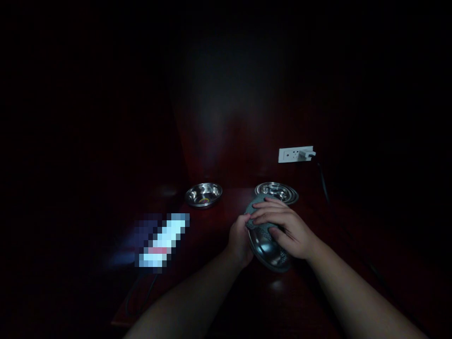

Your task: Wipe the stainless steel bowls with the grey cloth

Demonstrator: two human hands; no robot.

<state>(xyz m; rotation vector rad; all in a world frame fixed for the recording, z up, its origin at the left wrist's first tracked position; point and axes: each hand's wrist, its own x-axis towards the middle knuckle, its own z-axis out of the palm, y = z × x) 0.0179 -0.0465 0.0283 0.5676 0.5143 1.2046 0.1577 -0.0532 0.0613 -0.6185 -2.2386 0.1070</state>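
A shiny steel bowl is held tilted above the dark red table. My left hand grips its left edge, with the thumb up on a grey textured cloth. Over the top of the bowl, my right hand presses the cloth to the metal with bent fingers. Some of the cloth also shows at the bowl's lower right edge. Most of my left fingers are hidden behind the bowl.
Another steel bowl stands at the back left, and stacked steel dishes at the back right. A lit, blurred-out screen lies left, with a cable below it. A white wall socket holds a plug. The surroundings are very dark.
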